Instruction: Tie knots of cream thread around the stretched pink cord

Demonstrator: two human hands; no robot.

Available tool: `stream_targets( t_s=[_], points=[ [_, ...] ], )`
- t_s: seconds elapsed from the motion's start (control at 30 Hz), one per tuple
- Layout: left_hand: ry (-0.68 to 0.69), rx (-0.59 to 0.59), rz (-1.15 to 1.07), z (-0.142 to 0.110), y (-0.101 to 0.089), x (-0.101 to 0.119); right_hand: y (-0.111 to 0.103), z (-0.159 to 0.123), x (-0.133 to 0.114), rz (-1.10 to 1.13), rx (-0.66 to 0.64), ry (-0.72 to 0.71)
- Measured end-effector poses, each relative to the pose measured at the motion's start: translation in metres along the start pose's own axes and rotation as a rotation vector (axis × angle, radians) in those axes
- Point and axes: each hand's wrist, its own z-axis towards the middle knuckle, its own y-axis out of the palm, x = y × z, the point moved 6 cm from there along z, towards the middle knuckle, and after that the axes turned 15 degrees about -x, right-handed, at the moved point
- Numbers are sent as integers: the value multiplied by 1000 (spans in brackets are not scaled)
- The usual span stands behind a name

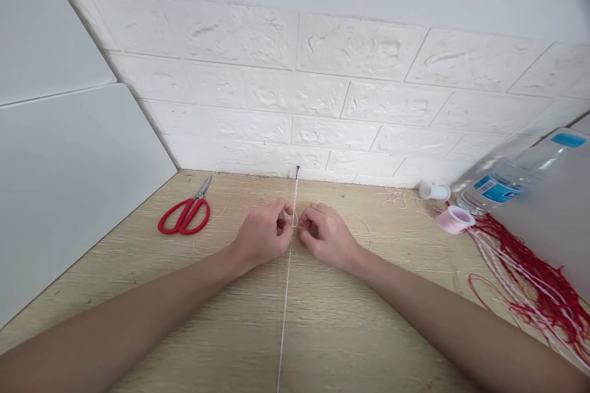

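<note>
A pale pink braided cord [295, 189] runs from a small dark anchor point [297, 167] at the foot of the wall toward me. Below the braid it continues as a straight, taut core string [285, 313] down to the bottom edge of the view. My left hand [267, 228] is closed in a pinch on a thin light thread, just left of the cord. Close on the other side, my right hand [325, 230] also pinches thin thread, thumb against fingers. A small loop of thread shows between the hands. Loose thread ends [369, 230] curve out past both wrists.
Red-handled scissors [187, 212] lie at the left. At the right are a pink thread spool [455, 220], a white spool [434, 190], a tilted water bottle [502, 187] and a heap of red and pink cords [544, 295]. A white brick-patterned wall [359, 49] closes off the back.
</note>
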Motion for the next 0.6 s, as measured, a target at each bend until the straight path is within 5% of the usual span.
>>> stream_targets(
  t_s=[0.43, 0.6],
  points=[
    [-195, 70, -28, 2, -7, -14, -2, 1, 10, -84, 32, 175],
    [-194, 78, 25, 1, -10, -8, -5, 2, 6, -77, 65, 130]
  ],
)
